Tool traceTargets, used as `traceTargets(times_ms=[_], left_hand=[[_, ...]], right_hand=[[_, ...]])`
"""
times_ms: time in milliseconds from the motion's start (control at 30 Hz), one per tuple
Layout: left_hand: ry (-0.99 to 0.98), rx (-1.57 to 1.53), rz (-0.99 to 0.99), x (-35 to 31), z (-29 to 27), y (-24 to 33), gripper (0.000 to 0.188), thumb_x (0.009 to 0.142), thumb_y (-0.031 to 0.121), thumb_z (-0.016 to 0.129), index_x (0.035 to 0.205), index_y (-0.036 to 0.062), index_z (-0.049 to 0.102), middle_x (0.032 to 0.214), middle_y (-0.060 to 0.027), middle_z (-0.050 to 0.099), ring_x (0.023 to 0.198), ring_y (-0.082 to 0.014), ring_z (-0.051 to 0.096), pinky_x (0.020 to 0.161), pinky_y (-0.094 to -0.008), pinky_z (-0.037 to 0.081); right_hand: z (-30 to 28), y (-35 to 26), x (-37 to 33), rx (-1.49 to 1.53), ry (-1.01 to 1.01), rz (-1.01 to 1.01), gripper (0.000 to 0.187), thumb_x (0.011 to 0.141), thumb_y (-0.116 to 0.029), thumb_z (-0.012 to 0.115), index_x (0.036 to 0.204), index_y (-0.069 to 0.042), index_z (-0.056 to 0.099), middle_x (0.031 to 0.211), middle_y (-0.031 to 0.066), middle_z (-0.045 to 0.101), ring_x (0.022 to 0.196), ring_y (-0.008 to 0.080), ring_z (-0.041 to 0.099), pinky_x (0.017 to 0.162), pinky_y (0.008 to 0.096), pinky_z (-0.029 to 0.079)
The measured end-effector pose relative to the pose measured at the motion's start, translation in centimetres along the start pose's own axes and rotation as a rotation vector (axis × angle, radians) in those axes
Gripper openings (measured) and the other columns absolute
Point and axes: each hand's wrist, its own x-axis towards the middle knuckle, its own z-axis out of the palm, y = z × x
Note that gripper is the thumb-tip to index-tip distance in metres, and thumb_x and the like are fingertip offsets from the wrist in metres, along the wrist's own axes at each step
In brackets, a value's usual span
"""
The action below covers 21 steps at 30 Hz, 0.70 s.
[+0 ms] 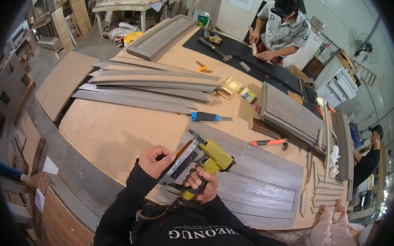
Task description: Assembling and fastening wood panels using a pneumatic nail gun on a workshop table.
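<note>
My right hand [202,185] is wrapped round the black grip of a yellow-green nail gun [215,157], held tilted over the workbench. My left hand [156,162] is closed in a pinch beside the gun's long silver magazine [179,163]. From its fingertips a thin orange-brown strip [184,148], like a strip of nails, runs along the magazine. Below the gun lies a grey wood-grain panel [253,182] with a grooved border. A blue-handled saw [205,116] rests just beyond the gun, and an orange-and-black hammer [269,142] lies on the panel's far right edge.
Stacked grey boards [150,83] cover the bench's far left. More panels [290,113] and thin wooden strips [327,189] occupy its right side. Across the bench a person [285,27] works at a black mat [229,54]; other people's hands show at the right and left edges.
</note>
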Motion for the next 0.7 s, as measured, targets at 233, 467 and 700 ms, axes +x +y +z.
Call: traceTargets(times_ms=[233,467,700], left_hand=[[0.015,-0.105,-0.002,-0.1,-0.2,-0.9,0.013,0.083,0.012,0.06,0.08,-0.001,0.061,0.072,-0.0033,0.062,0.064,-0.0056,0.053,0.06,-0.0212,0.045],[0.063,-0.29,-0.072,0.8,-1.2,-0.6,0.011,0.083,0.01,0.058,0.085,-0.0017,0.059,0.075,-0.0062,0.061,0.067,-0.0091,0.057,0.062,-0.0218,0.047],[-0.117,-0.278,-0.053,2.0,-1.0,-0.4,0.011,0.083,0.008,0.059,0.081,-0.002,0.056,0.076,-0.0107,0.064,0.068,-0.0123,0.061,0.064,-0.0249,0.05]], right_hand=[[0.0,0.0,0.1,-0.005,-0.007,-0.004,0.015,0.077,-0.023,0.054,0.079,-0.012,0.044,0.061,-0.0004,0.046,0.058,0.0145,0.05,0.07,0.0325,0.045],[-0.7,-0.1,-0.4,0.031,0.028,-0.036,0.014,0.077,-0.023,0.053,0.079,-0.012,0.045,0.061,-0.0001,0.046,0.058,0.0145,0.05,0.07,0.0336,0.044],[-1.0,-0.1,-0.1,0.063,0.02,-0.051,0.014,0.077,-0.023,0.053,0.078,-0.012,0.046,0.061,-0.0003,0.046,0.057,0.0146,0.049,0.071,0.0331,0.044]])
